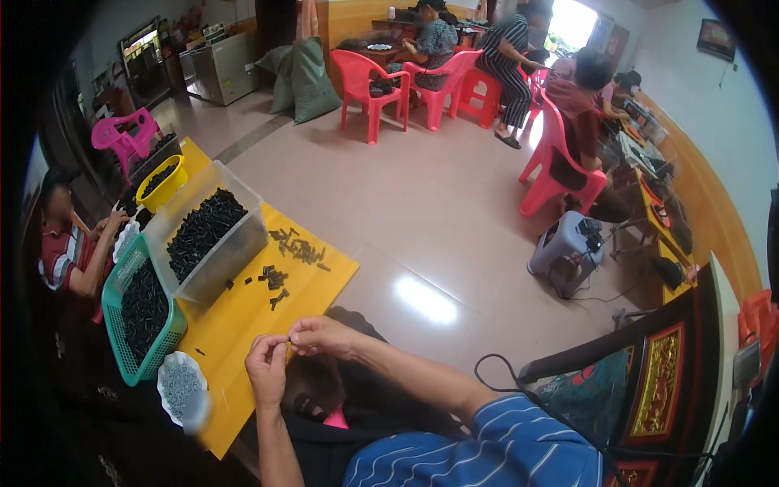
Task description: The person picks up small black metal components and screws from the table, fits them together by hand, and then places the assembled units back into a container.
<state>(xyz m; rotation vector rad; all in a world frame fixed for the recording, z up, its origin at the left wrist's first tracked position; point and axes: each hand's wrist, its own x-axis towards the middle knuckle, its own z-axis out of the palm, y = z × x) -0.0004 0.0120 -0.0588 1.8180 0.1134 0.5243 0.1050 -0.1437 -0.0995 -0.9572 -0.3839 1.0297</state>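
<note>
Left hand (266, 367) and right hand (321, 336) both pinching one dark part (288, 338) — right of the left, left of the right, near edge of counter (229, 345). Long axis — too small to tell.

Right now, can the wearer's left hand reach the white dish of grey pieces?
Probably yes: the left hand is close to the white dish, with only yellow tabletop visible between, though it meets the right hand.

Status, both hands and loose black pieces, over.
Left hand, right hand: fingers together, any held item indistinct. Loose black pieces on yellow tabletop. No obstruction visible.
</note>
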